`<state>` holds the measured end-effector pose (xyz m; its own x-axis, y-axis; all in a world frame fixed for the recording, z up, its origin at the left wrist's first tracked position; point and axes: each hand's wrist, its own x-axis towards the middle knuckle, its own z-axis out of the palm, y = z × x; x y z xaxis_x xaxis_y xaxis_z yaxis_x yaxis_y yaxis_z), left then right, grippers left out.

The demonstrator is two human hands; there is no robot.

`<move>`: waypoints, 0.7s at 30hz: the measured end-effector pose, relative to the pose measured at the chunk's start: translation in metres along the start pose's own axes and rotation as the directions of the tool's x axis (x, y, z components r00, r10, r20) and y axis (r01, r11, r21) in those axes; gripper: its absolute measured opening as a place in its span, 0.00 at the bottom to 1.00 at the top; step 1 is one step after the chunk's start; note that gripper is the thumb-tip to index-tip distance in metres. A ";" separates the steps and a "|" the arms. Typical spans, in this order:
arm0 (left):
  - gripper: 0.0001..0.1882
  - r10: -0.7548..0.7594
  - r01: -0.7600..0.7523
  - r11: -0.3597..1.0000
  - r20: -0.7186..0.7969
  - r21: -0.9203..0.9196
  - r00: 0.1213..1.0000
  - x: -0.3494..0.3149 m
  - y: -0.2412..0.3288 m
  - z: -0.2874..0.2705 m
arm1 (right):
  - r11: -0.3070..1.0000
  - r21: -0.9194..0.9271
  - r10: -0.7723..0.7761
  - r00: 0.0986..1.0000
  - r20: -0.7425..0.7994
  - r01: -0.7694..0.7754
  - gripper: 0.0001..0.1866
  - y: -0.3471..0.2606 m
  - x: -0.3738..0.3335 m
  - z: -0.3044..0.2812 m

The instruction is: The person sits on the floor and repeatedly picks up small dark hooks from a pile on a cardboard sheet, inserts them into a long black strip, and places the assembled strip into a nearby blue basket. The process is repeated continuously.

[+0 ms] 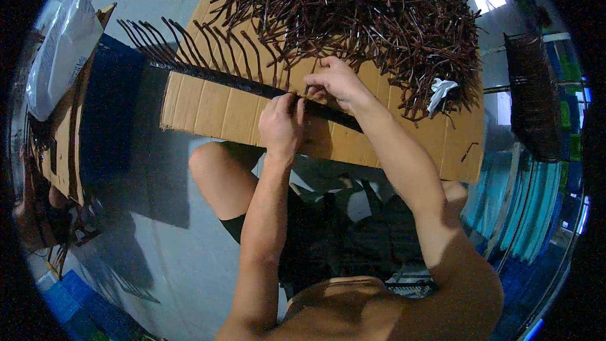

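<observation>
In the head view, a person's left hand gripped a black strip, fingertips closed near its middle, while the right hand pinched a brown stick beside it; fingers hid whether the two touched. The strip slanted across a cardboard sheet, its right end lost behind the forearm. Bent sticks lined its left half; a tangled heap ran past the top edge.

Near side of black bar: bare cardboard, passable left of the hands. Far side fenced by curved brown rods, rod heap behind.
</observation>
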<state>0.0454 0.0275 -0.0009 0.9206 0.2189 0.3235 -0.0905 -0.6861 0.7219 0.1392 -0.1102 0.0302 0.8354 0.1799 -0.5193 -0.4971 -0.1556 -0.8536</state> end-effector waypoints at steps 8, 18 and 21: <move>0.07 0.047 -0.047 0.999 0.009 0.013 0.999 0.003 0.000 0.001 | 0.928 -0.049 -0.371 0.928 -0.039 0.369 0.07 0.015 -0.034 0.017; 0.06 0.059 -0.058 0.998 -0.018 0.014 0.998 0.002 -0.002 0.006 | 0.859 -0.173 -0.497 0.865 -0.064 0.481 0.05 0.025 -0.037 0.016; 0.06 0.065 -0.065 0.998 -0.013 -0.003 0.998 0.001 -0.002 0.007 | 0.822 -0.288 -0.533 0.842 -0.084 0.492 0.06 0.020 -0.046 0.020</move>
<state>0.0493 0.0248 -0.0064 0.9076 0.1830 0.3779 -0.1513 -0.6970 0.7009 0.0862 -0.1022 0.0356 0.9881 0.1526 0.0217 0.0700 -0.3192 -0.9451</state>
